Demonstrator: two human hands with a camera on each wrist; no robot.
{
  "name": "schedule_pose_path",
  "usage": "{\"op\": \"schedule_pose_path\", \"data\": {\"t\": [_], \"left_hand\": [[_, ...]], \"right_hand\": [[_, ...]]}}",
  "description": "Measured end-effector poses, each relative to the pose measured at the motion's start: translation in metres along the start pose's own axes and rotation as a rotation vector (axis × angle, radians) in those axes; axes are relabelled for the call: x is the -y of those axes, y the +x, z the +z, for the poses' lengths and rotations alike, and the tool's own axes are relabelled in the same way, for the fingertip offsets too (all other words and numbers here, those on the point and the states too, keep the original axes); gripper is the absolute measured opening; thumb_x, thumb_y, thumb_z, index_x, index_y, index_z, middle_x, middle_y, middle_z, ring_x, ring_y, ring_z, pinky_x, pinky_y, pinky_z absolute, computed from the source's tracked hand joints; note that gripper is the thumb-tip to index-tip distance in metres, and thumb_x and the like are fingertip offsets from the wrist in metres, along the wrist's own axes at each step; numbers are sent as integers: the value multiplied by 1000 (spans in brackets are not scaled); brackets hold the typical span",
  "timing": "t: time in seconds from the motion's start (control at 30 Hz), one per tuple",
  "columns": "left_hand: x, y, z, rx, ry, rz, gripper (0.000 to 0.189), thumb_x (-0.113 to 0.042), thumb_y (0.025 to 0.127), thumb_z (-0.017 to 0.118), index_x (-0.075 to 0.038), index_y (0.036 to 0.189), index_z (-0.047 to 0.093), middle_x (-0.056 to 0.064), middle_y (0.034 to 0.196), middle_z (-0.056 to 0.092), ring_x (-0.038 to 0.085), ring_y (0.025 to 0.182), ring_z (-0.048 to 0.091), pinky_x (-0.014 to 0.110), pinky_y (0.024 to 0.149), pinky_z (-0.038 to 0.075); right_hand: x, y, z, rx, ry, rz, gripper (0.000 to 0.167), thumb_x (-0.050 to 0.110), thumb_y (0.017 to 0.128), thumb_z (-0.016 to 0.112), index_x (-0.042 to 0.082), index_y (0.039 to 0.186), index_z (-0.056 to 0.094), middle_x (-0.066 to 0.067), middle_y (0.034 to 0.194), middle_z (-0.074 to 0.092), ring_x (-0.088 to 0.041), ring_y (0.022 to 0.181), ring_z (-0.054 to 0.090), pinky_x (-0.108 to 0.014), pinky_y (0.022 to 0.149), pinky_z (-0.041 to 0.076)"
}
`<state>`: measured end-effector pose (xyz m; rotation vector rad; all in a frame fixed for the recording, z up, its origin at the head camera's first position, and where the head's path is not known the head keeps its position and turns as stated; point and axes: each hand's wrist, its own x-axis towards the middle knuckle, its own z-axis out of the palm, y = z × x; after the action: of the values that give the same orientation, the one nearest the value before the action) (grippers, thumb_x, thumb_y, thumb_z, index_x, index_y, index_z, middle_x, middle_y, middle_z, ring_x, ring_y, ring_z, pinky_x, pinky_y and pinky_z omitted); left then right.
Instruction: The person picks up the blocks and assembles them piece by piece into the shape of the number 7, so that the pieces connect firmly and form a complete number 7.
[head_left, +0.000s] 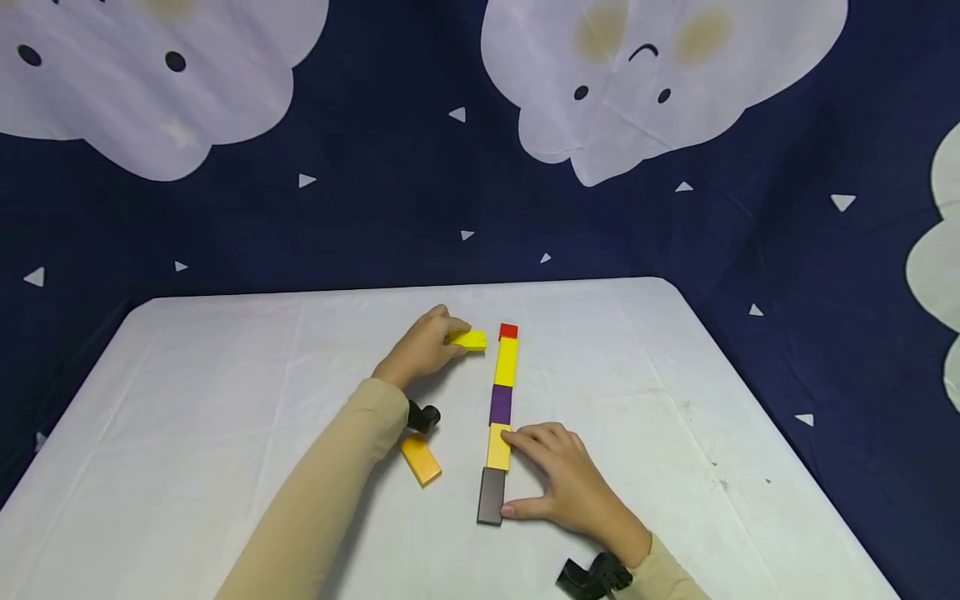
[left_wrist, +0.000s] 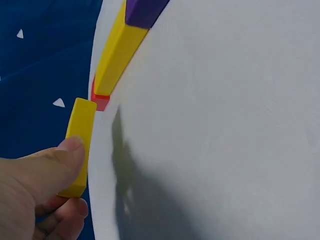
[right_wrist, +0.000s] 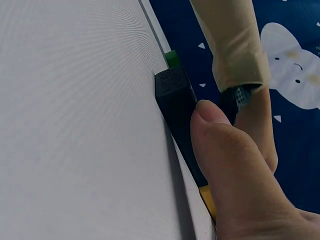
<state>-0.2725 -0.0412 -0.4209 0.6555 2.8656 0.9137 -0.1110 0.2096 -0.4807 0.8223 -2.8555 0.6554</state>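
Observation:
My left hand (head_left: 423, 346) pinches a yellow block (left_wrist: 80, 142) between thumb and fingers, left of the far end of a row of blocks and apart from it. From far to near, the row runs red block (head_left: 508, 331), long yellow block (head_left: 506, 362), purple block (head_left: 501, 405), paler yellow block (head_left: 498, 447) and dark grey block (head_left: 491, 497). Along the row's right side rests my right hand (head_left: 566, 479). Its index fingertip touches the paler yellow block, and its thumb lies against the dark grey block (right_wrist: 177, 110). The other right fingers are partly hidden.
A loose orange block (head_left: 421, 460) lies on the white table (head_left: 637, 375) beneath the left wrist. In the right wrist view, a small green piece (right_wrist: 172, 58) shows beyond the dark block. Behind the table hangs a dark blue cloth (head_left: 390, 208) with clouds.

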Motion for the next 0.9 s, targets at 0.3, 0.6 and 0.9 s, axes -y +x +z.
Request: {"op": "schedule_pose_path", "data": {"t": [0.3,0.6,0.9], "left_hand": [[-3,19,11,-11,-16,-55,39,-14,89,74,-5,127,67,9,107,59,21,95,53,33,94,49],[-2,30,20,1,-7,-81,39,-14,90,72,-5,128,67,11,108,58,21,96,52,33,95,48],[-1,36,24,14,12,-93,40,-15,92,71,-8,131,65,12,112,59,22,99,53,35,100,47]], "right_hand": [[0,0,-1,-14,9,-16,91,79,68,69,29,142,54,12,129,58,-9,120,47,-43,101,39],[1,0,-1,-8,0,-18,91,78,68,70,28,142,54,11,129,58,-9,120,47,-43,101,39],[-2,0,1,-19,-16,-30,92,80,68,68,29,143,53,12,129,58,-9,119,47,-42,101,38]]}}
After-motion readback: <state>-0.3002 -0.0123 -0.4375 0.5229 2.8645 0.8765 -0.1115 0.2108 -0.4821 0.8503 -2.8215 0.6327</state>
